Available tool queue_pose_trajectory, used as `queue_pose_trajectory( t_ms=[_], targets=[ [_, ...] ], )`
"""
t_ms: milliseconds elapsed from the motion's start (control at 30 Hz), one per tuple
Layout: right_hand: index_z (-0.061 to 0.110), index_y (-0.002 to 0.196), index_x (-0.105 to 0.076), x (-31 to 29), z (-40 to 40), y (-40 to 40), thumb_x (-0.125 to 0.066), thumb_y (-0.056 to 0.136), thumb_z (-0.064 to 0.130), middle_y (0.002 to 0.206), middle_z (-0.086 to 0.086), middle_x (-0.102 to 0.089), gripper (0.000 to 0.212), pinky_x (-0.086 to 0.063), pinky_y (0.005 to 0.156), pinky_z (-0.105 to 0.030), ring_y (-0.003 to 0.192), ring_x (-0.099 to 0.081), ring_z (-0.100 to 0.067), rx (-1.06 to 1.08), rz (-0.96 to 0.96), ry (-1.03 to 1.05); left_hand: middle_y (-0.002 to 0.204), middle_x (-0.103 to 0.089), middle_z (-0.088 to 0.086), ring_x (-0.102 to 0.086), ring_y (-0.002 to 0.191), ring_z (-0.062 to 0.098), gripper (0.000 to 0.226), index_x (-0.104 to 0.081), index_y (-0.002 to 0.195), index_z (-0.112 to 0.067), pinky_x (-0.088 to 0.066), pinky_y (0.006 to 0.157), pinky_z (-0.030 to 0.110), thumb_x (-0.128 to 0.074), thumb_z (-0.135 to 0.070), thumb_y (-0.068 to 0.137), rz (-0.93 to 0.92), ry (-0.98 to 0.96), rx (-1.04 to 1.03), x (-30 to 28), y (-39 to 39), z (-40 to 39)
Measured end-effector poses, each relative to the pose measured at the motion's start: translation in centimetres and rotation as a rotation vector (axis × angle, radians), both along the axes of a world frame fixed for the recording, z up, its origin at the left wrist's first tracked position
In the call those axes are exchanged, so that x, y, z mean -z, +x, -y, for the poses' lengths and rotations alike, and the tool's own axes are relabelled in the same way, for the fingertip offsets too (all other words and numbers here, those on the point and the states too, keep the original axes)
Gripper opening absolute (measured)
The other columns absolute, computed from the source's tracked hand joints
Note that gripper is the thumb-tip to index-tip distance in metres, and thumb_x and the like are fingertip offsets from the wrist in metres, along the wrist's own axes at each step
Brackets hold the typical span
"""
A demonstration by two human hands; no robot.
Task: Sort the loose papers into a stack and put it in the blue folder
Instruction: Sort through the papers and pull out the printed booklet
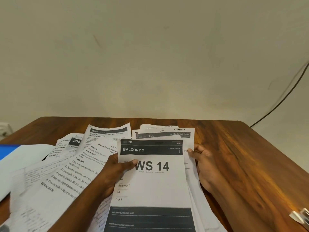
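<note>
Held a partial stack of papers (155, 181) near the middle of the table's front edge, the "WS 14" sheet (151, 166) on top. Left hand (115, 171) gripped the stack's left edge, thumb pressed over the top sheet; right hand (200, 164) curled round the right edge, fingertips just over the upper corner. Judged mid-gather: sheets beneath fanned out past the right and lower edges, not yet squared. Best done by loosening both grips a little, standing the stack on its long edge and tapping it on the bare wood (242, 156) to the right, then laying it flat. More loose printed sheets (80, 168) overlapped toward the left front, with others (164, 133) just behind the stack toward the back edge; still to be added. Blue folder (8, 150) lay at the left edge, partly under a white sheet (21, 161); whether open, could not tell. Open room only on the right half of the table, apart from a small metallic object (300, 216), blurred, at the right front corner. Back edge met the wall (150, 56), so little room there.
</note>
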State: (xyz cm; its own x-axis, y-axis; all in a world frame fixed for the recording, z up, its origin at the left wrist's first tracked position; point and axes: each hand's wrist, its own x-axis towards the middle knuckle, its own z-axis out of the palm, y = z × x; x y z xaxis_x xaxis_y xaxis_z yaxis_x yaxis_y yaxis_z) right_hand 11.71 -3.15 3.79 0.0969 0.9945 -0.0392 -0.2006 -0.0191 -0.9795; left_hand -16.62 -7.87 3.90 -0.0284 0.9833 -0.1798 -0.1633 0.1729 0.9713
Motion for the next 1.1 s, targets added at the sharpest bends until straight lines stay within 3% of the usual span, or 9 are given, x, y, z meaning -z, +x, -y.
queue_pose_trajectory(
  t_ms=[300,367,433,500,567,767,867,1000,1100],
  targets=[
    [0.001,0.105,-0.071,-0.1,1.1,-2.0,-0.047,0.109,0.010,0.107,-0.011,-0.080,0.026,-0.054,0.105,-0.058,0.109,-0.073,-0.038,-0.017,0.070,0.036,0.116,-0.078,0.018,-0.075,0.102,0.048,0.030,-0.067,0.121,-0.009,-0.052,0.097,0.072,-0.076,-0.009,0.092,-0.020,0.052,-0.028,0.8,-0.1,-0.4],
    [0.008,0.098,-0.073,-0.6,1.5,-2.2,-0.046,0.110,0.018,0.096,-0.001,-0.081,0.031,-0.058,0.101,-0.047,0.100,-0.075,-0.032,0.024,0.082,0.061,0.112,-0.079,0.015,-0.076,0.098,0.045,0.027,-0.068,0.119,-0.011,-0.055,0.095,0.070,-0.075,-0.009,0.093,-0.038,0.068,-0.062,1.0,0.1,-0.5],
    [0.019,0.099,-0.071,-0.7,1.7,-2.2,-0.052,0.109,0.022,0.089,0.010,-0.081,0.021,-0.063,0.084,-0.028,0.092,-0.076,-0.022,-0.009,0.113,0.092,0.108,-0.080,0.013,-0.078,0.094,0.042,0.023,-0.068,0.115,-0.012,-0.057,0.093,0.068,-0.074,-0.009,0.094,-0.059,0.082,-0.087,1.0,0.3,-0.5],
    [0.018,0.111,-0.068,-0.1,1.5,-2.3,-0.065,0.102,0.018,0.105,0.001,-0.081,0.009,-0.065,0.083,-0.035,0.098,-0.078,-0.027,-0.089,0.147,0.086,0.106,-0.081,0.011,-0.079,0.091,0.040,0.020,-0.069,0.113,-0.012,-0.058,0.091,0.066,-0.074,-0.009,0.094,-0.080,0.096,-0.100,1.1,0.5,-0.6],
    [0.021,0.119,-0.066,0.7,1.1,-2.4,-0.075,0.095,0.012,0.115,0.002,-0.079,0.027,-0.063,0.091,-0.043,0.105,-0.076,-0.022,-0.094,0.252,0.103,0.105,-0.081,0.011,-0.079,0.091,0.039,0.020,-0.069,0.113,-0.013,-0.059,0.091,0.065,-0.074,-0.010,0.094,-0.095,0.109,-0.100,1.3,0.6,-0.8],
    [0.021,0.120,-0.067,1.3,1.0,-3.4,-0.067,0.098,0.001,0.118,0.002,-0.077,0.029,-0.060,0.097,-0.041,0.111,-0.073,-0.018,-0.083,0.312,0.079,0.110,-0.080,0.010,-0.079,0.096,0.036,0.031,-0.066,0.122,-0.014,-0.058,0.094,0.065,-0.075,-0.011,0.093,-0.106,0.155,-0.091,1.9,0.8,-1.1],
    [0.018,0.119,-0.069,1.3,0.9,-3.1,-0.064,0.100,0.000,0.116,0.001,-0.079,0.026,-0.059,0.100,-0.046,0.109,-0.074,-0.020,-0.079,0.276,0.061,0.124,-0.076,0.003,-0.078,0.102,0.031,0.060,-0.055,0.137,-0.032,-0.060,0.090,0.063,-0.080,-0.019,0.085,-0.119,0.204,-0.113,2.0,0.9,-1.3],
    [0.015,0.118,-0.069,1.3,0.7,-3.0,-0.061,0.102,0.001,0.114,-0.002,-0.080,0.022,-0.059,0.098,-0.053,0.107,-0.076,-0.026,-0.094,0.207,0.050,0.130,-0.068,-0.012,-0.076,0.105,0.025,0.096,-0.029,0.152,-0.052,-0.066,0.080,0.046,-0.083,-0.009,0.085,-0.093,0.197,-0.156,1.9,0.9,-1.4],
    [0.012,0.119,-0.067,0.9,0.8,-2.7,-0.059,0.103,0.002,0.113,-0.006,-0.080,0.020,-0.060,0.095,-0.051,0.107,-0.076,-0.029,-0.092,0.136,0.043,0.121,-0.077,0.003,-0.079,0.098,0.033,0.070,-0.048,0.143,-0.032,-0.064,0.085,0.056,-0.082,-0.012,0.086,-0.042,0.104,-0.125,1.4,0.8,-1.3]
  ],
)
